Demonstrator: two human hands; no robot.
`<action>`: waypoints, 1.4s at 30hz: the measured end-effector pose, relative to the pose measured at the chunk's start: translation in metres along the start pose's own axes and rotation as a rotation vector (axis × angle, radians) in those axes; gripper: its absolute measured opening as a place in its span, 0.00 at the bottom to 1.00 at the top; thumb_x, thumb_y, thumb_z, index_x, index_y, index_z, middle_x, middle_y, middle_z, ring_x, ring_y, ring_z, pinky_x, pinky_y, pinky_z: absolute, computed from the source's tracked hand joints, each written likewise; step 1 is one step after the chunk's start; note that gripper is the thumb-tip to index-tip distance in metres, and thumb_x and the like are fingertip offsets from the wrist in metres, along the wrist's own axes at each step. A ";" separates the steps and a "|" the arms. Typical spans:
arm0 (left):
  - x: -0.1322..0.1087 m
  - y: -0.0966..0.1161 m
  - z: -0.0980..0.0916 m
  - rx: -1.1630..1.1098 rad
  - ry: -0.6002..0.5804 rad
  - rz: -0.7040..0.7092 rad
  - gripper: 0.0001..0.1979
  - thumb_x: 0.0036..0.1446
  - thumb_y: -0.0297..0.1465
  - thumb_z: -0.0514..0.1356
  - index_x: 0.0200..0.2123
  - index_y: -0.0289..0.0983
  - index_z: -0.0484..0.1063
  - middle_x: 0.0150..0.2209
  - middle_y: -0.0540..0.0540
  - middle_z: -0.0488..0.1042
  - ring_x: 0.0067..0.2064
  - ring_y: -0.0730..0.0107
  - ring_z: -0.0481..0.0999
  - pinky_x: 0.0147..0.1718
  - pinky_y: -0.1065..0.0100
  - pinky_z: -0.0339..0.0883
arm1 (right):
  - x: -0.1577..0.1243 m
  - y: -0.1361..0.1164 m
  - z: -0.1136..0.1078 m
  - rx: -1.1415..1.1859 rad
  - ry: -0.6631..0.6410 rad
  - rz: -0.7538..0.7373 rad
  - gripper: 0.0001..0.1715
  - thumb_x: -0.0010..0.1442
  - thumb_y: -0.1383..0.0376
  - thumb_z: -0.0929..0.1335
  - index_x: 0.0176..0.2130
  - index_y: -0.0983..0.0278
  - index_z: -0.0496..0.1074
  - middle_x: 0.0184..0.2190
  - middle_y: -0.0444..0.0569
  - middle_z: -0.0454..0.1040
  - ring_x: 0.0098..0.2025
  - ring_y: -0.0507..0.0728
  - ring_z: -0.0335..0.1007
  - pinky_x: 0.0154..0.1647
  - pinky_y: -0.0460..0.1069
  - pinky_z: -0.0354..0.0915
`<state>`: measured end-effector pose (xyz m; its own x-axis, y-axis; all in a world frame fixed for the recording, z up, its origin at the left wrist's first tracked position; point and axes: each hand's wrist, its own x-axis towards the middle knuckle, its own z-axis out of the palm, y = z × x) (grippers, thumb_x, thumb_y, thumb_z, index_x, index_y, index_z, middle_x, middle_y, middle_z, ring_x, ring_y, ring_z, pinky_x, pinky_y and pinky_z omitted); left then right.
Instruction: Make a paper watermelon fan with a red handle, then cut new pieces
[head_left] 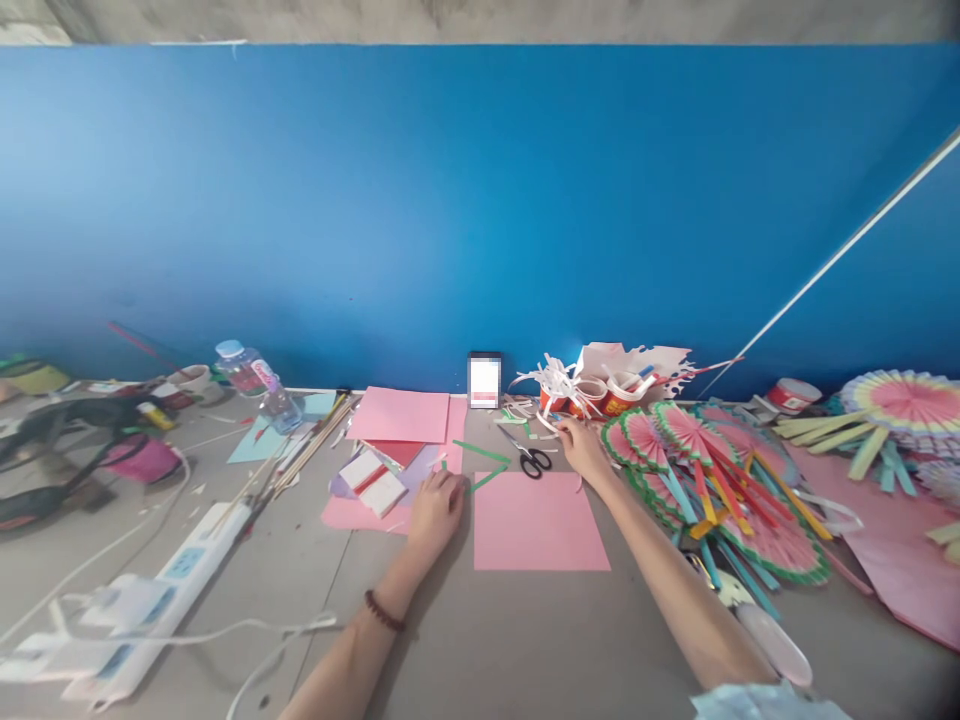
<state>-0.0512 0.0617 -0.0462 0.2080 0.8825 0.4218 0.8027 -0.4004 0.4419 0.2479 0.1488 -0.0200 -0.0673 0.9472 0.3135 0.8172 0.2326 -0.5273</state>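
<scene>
My right hand (579, 447) is at the foot of the paper cups, fingers pinched on a white paper strip (549, 424). On the right edge of the stacked coloured papers lies my left hand (438, 505), palm down, holding nothing that I can see. Between my hands, a pink sheet (541, 525) lies flat on the table. Black-handled scissors (535, 461) lie at its far edge, beside folded green paper strips (484, 458). Next to my left hand are more pink paper (401, 413) and a small white pack with a red band (373, 484).
Red cups (587, 397) stuffed with white strips stand by the blue wall. Pleated paper fans (697, 440) pile up at right. A phone-like screen (484, 381) leans on the wall. At left are a bottle (255, 380), thin sticks (315, 447) and a power strip (169, 600).
</scene>
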 end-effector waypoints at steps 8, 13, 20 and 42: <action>0.002 0.011 -0.009 -0.089 0.034 0.007 0.11 0.59 0.27 0.51 0.41 0.39 0.72 0.39 0.43 0.73 0.43 0.60 0.71 0.41 0.59 0.65 | -0.013 -0.016 -0.037 0.171 -0.053 -0.069 0.11 0.57 0.62 0.60 0.35 0.63 0.69 0.31 0.50 0.75 0.33 0.57 0.71 0.37 0.50 0.64; 0.005 0.031 -0.022 -0.304 0.123 -0.005 0.11 0.61 0.30 0.51 0.42 0.40 0.72 0.41 0.42 0.73 0.44 0.63 0.71 0.45 0.60 0.65 | -0.052 -0.053 -0.051 0.290 -0.149 -0.027 0.11 0.59 0.59 0.61 0.37 0.61 0.69 0.31 0.48 0.74 0.32 0.57 0.70 0.35 0.49 0.64; 0.004 0.075 -0.048 -0.418 0.080 0.054 0.15 0.60 0.34 0.55 0.49 0.41 0.70 0.47 0.42 0.72 0.49 0.61 0.71 0.48 0.58 0.66 | -0.101 -0.107 -0.046 0.379 -0.189 0.009 0.10 0.61 0.59 0.62 0.36 0.60 0.69 0.28 0.45 0.73 0.28 0.54 0.67 0.31 0.46 0.62; -0.035 0.109 -0.057 -0.533 0.129 -0.062 0.06 0.56 0.25 0.56 0.30 0.38 0.72 0.32 0.47 0.75 0.36 0.68 0.75 0.36 0.68 0.68 | -0.159 -0.130 -0.009 0.224 0.096 -0.106 0.13 0.63 0.64 0.61 0.48 0.60 0.66 0.33 0.48 0.76 0.34 0.55 0.72 0.38 0.49 0.67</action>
<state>-0.0025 -0.0271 0.0324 0.0724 0.8844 0.4610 0.4099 -0.4478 0.7947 0.1572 -0.0339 0.0056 -0.0824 0.8921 0.4443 0.6608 0.3826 -0.6457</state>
